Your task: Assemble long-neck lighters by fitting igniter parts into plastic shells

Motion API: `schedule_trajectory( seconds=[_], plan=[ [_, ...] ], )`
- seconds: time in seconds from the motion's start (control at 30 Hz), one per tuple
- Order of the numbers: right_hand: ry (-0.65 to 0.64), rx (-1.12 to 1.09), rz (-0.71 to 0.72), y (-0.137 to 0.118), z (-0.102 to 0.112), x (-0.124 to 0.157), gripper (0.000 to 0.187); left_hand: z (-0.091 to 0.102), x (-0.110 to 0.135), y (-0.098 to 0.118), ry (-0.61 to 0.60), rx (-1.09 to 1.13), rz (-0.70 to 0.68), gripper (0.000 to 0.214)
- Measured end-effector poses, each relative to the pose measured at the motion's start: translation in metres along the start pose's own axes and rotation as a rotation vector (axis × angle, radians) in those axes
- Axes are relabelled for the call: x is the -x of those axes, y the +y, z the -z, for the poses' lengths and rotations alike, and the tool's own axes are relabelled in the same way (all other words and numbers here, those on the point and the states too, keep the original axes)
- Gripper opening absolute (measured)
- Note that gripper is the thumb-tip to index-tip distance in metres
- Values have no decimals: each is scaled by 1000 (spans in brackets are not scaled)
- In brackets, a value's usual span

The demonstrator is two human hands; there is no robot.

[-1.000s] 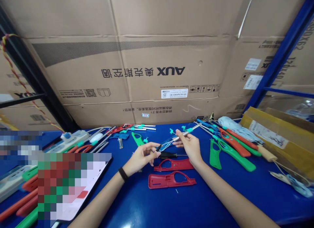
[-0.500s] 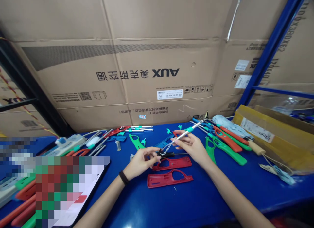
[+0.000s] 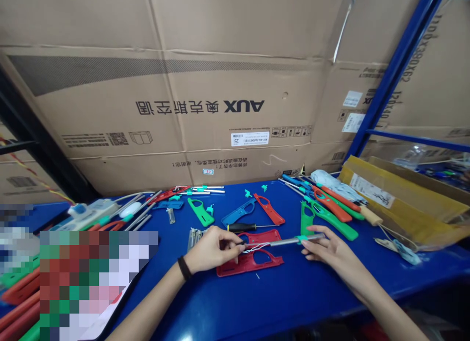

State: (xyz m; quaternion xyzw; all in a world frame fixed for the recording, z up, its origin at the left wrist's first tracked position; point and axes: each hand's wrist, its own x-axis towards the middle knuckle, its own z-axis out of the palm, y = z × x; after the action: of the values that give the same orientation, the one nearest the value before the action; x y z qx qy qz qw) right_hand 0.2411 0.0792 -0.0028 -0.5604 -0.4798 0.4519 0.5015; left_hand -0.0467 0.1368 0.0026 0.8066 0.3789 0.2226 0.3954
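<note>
Between my hands lies a metal lighter tube [image 3: 282, 242], nearly level, with a teal clip [image 3: 301, 239] near its right end. My right hand [image 3: 326, 245] pinches the tube by that clip. From the left end run thin white wires [image 3: 259, 247] to a small dark part in the fingertips of my left hand [image 3: 216, 250], mostly hidden there. Just below the tube, a red lighter handle half [image 3: 235, 269] lies on the blue table, inner side up. A second red half [image 3: 273, 234] is partly covered by the tube and my left hand.
Behind my hands lie a black-handled screwdriver [image 3: 242, 228], a blue handle half [image 3: 238, 213], a red one [image 3: 270, 209] and a green one [image 3: 201, 212]. Lighters [image 3: 336, 221] pile up at right beside a yellow-taped carton [image 3: 396, 189]. A power strip [image 3: 88, 213] sits at left.
My right hand has moved right and down with the tube, which has swung from slanting upward to nearly level. My left hand stays near the same place, still on the wire end.
</note>
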Motion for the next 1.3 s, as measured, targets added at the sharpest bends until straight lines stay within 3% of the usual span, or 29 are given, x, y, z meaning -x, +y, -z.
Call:
schedule_trajectory(
  seconds=[0.1,0.23,0.37,0.57,0.67,0.9,1.1,1.3],
  plan=[
    [-105,183,28,9,16,-1,44,0,1,5,35,-98,-64,28],
    [-214,470,168,14,30,0,29,-1,2,9,71,-271,-180,24],
    [-180,713,373,9,18,5,20,-4,3,9,81,-430,-275,24],
    [-343,813,506,-3,-41,11,19,-12,3,10,143,-492,-385,23],
    [-354,822,573,-3,-57,4,8,-12,3,10,168,-496,-431,24],
    [-410,715,772,4,-56,-5,16,-6,3,7,127,-518,-357,25],
    [-400,712,684,6,-56,1,18,-2,3,8,100,-463,-321,21],
    [-355,736,686,5,-53,2,19,4,6,14,93,-428,-261,20]
  ],
)
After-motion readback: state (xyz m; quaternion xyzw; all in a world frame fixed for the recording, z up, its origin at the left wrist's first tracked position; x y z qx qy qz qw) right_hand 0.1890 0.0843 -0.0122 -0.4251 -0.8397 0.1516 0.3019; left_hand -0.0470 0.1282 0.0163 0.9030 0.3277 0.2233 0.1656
